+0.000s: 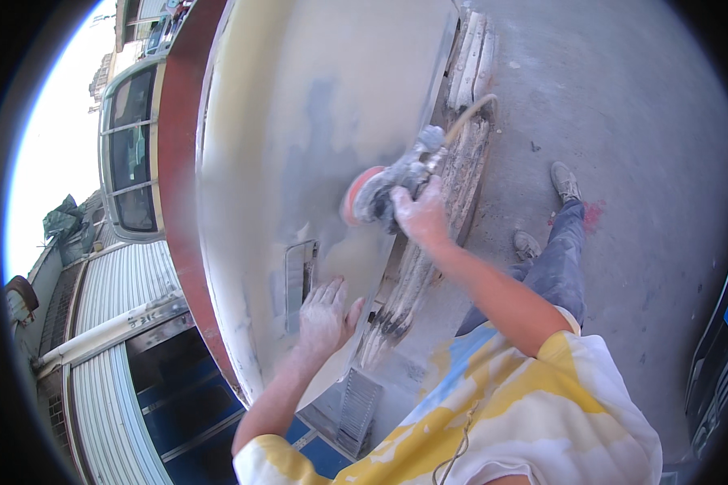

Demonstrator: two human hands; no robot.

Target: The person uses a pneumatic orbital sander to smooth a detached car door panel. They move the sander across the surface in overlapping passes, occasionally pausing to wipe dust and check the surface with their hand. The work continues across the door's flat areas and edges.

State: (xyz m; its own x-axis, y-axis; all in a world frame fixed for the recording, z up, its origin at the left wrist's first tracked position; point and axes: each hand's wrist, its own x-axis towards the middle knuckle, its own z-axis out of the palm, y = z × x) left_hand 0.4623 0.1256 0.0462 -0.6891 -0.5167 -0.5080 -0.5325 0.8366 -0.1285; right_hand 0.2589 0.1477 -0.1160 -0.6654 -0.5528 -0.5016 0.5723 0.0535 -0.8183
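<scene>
My right hand (421, 213) is closed around a dusty grey sander (404, 178) with a red-edged round pad. The pad rests against the pale vehicle panel (364, 73) and is blurred by motion. A tan hose (471, 113) curves away from the sander's far end. Dusted white, my left hand (323, 315) lies flat on the same panel, thumb apart from the fingers. Just beyond its fingertips is a rectangular recess (301, 279) with a dark opening. Grey patches show on the panel ahead of the pad.
Worn, whitish bumper strips (471, 61) run along the panel's right edge. Grey concrete ground (623, 97) lies beyond, with my legs and shoes on it. A dark vehicle (724, 356) stands at the far right. At left are a van (133, 149) and roller shutters (129, 283).
</scene>
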